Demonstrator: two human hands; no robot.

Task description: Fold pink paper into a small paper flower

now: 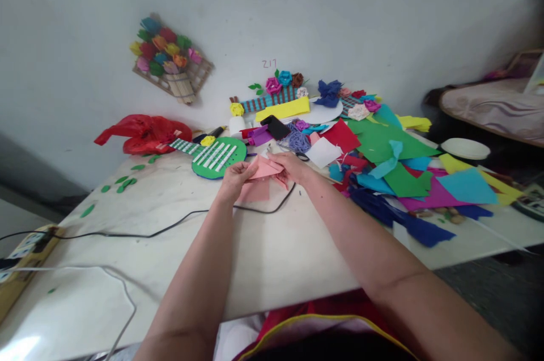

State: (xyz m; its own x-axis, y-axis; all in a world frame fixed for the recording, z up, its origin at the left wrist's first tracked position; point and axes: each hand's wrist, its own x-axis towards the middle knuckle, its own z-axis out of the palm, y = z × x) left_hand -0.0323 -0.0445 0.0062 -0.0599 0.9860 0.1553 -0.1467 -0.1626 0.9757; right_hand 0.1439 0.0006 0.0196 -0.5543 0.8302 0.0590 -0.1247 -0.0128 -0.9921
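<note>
Item one: the folded pink paper (265,167), which I am seeing held between both hands, above the table (289,253) near its middle. Its lower right flap is hanging loose, and the exact folds are blurring at this scale.

Item two: the left hand (238,175), which is pinching the paper's left end between thumb and fingers.

Item three: the right hand (289,165), which is gripping the right end, fingers closing on it—some fingertips are hiding behind the paper, so I am not making out each one.

Item four: a flat pink sheet (256,190), lying below the hands, its upper part partly covered.

Item five: a green guitar-shaped cutout (229,156), lying beside the left hand.

Item six: a black cable (170,229), running across the table, passing near the flat sheet.

Item seven: a heap of coloured papers (382,145), spreading to the right, many pieces overlapping and hiding one another.

Item eight: a power strip (37,250)—the left frame edge is cutting it off.
</note>
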